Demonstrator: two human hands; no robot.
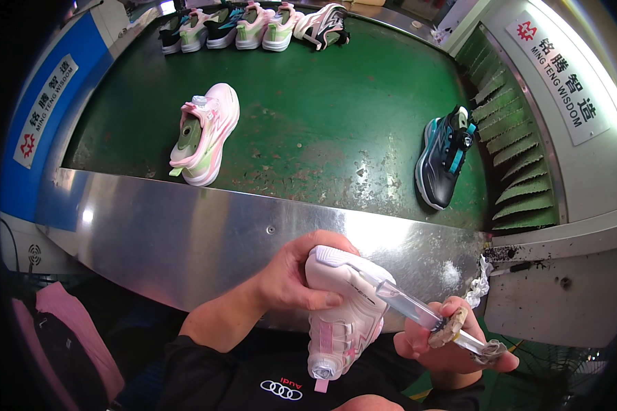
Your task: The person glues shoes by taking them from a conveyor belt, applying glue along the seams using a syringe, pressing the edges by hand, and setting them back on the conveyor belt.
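Note:
My left hand (288, 275) grips a white and pink sneaker (341, 312) by its toe end, thumb across the upper and fingers behind the sole. The shoe is held toe up over the near metal ledge, its dial and pink tab pointing down toward me. In my right hand (452, 342) is a clear syringe (411, 305) with a worn, dirty flange, the fingers around the flange and plunger. Its tip lies at the shoe's sole edge near the toe; whether it touches cannot be made out.
A pink and white sneaker (212, 133) and a black and teal one (447, 159) stand on the green belt (322, 116). Several sneakers (250, 31) line the far end. A metal ledge (185, 226) borders the belt; green flaps (514, 137) hang right. Crumpled white tissue (478, 282) lies at the ledge's right end.

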